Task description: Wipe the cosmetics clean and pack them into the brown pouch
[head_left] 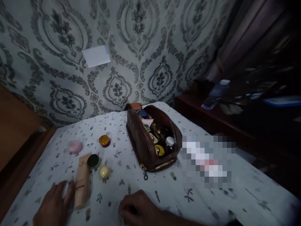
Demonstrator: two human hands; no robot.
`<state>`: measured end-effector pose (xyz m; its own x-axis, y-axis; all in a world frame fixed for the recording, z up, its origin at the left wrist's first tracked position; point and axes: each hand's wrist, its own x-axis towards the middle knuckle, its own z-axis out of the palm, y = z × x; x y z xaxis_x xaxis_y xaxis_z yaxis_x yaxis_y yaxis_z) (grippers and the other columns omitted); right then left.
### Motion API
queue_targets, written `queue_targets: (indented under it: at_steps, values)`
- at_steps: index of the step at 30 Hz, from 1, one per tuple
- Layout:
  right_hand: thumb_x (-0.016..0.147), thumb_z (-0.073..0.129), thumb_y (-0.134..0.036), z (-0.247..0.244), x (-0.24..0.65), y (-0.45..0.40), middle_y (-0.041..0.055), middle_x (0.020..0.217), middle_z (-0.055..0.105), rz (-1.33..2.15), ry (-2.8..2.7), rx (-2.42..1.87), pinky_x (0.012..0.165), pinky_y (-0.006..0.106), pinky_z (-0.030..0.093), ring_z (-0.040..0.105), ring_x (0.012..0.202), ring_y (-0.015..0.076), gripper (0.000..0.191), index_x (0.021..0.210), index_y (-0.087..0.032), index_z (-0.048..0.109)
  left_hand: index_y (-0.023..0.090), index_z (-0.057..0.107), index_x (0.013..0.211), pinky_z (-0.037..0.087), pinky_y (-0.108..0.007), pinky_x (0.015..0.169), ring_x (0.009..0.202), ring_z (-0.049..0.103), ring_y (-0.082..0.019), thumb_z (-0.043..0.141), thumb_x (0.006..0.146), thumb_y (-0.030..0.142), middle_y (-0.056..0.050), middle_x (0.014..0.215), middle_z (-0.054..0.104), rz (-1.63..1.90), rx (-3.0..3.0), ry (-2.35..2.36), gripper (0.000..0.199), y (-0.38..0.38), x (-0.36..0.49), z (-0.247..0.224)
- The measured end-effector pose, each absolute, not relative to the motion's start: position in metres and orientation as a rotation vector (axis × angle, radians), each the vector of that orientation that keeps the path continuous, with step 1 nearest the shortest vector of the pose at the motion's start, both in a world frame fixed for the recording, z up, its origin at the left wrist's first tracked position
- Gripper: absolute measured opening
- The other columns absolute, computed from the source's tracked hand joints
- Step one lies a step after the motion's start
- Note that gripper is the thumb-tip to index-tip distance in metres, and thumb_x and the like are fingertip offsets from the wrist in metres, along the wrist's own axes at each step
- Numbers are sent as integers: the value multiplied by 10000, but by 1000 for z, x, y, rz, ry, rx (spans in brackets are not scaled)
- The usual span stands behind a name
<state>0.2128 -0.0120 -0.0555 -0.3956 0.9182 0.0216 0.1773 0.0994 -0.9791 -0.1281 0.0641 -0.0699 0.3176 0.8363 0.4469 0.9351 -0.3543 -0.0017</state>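
My left hand (53, 201) rests on the patterned cloth with its fingers apart, close beside a beige squeeze tube (82, 183). My right hand (138, 205) lies curled at the front, its fingers folded in; what they hold, if anything, is hidden. Near the top of the tube are a dark-lidded jar (93, 160) and a small pale yellow pot (104, 172). Farther back sit a pink round container (75, 146) and a gold and red pot (104, 141). Beyond my right hand stands a brown toiletry bag (141, 142), unzipped, with several cosmetics inside, including a white-capped bottle (170, 142).
A blurred, pixelated patch (208, 161) covers something right of the bag. Patterned wallpaper (138, 72) rises behind the cloth (122, 196), with a white card (96, 56) on it. A clear bottle (215, 94) stands on a dark red ledge (195, 103) at right.
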Motion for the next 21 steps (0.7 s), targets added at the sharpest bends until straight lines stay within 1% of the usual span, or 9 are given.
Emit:
queue_targets:
  at_steps: [2, 4, 5, 8, 10, 13, 15, 16, 21]
  values:
    - [738, 562, -175, -49, 213, -6, -12, 599, 641, 1302, -1685, -1105, 546, 188, 413, 529, 531, 100, 201, 785, -156, 756, 305, 660, 880, 534, -445, 440, 661, 678, -338, 468, 828, 438, -106, 773, 702, -625, -2076, -1729, 239, 72, -111, -55]
    - [721, 550, -138, -41, 215, -2, -9, 624, 653, 1261, -1710, -1101, 555, 192, 412, 537, 550, 103, 197, 767, -154, 741, 285, 669, 854, 517, -404, 456, 689, 679, -319, 447, 881, 477, -92, 777, 695, -617, -2154, -1813, 295, 74, -89, -34]
    - [715, 543, -125, -37, 215, -1, -7, 631, 653, 1242, -1741, -1083, 558, 194, 411, 539, 557, 104, 192, 751, -151, 730, 270, 667, 803, 488, -386, 442, 665, 666, -315, 455, 872, 533, -87, 766, 690, -710, -2109, -1880, 345, 74, -81, -25]
    - [762, 545, -165, -31, 214, -2, 5, 648, 658, 1253, -1746, -1054, 601, 214, 435, 566, 591, 113, 155, 740, -150, 697, 210, 674, 933, 515, -342, 618, 774, 662, -257, 436, 923, 477, -80, 876, 692, -860, -2048, -2040, 358, 70, -76, -13]
    - [782, 577, -243, -32, 211, -2, -5, 599, 627, 1378, -1634, -1041, 548, 213, 427, 544, 532, 106, 139, 725, -153, 667, 162, 647, 996, 506, -326, 692, 828, 644, -240, 396, 942, 440, -87, 894, 677, -952, -1920, -2091, 379, 66, -84, -12]
    - [761, 633, -361, -38, 206, -1, -21, 555, 599, 1492, -1501, -1009, 479, 206, 408, 510, 462, 93, 205, 709, -163, 628, 119, 605, 1031, 476, -295, 666, 757, 602, -206, 325, 954, 380, -63, 827, 645, -1101, -1791, -2090, 390, 65, -93, -4]
    - [741, 657, -432, -41, 206, 3, -22, 545, 601, 1499, -1476, -980, 466, 207, 410, 504, 444, 88, 271, 699, -168, 616, 125, 596, 1011, 458, -280, 655, 710, 568, -187, 346, 937, 363, -35, 789, 622, -1162, -1802, -2030, 354, 74, -90, 12]
    - [729, 669, -464, -43, 206, 5, -21, 542, 603, 1506, -1461, -967, 461, 208, 410, 503, 437, 87, 302, 695, -169, 613, 136, 596, 995, 458, -276, 681, 724, 565, -181, 365, 930, 357, -28, 804, 624, -1176, -1841, -1984, 326, 82, -85, 22]
    - [708, 691, -542, -45, 211, 11, -18, 559, 623, 1556, -1386, -933, 450, 202, 390, 509, 435, 80, 379, 704, -173, 603, 166, 612, 996, 447, -293, 872, 948, 583, -197, 423, 934, 285, -60, 1010, 652, -1083, -2134, -1757, 232, 154, -32, 60]
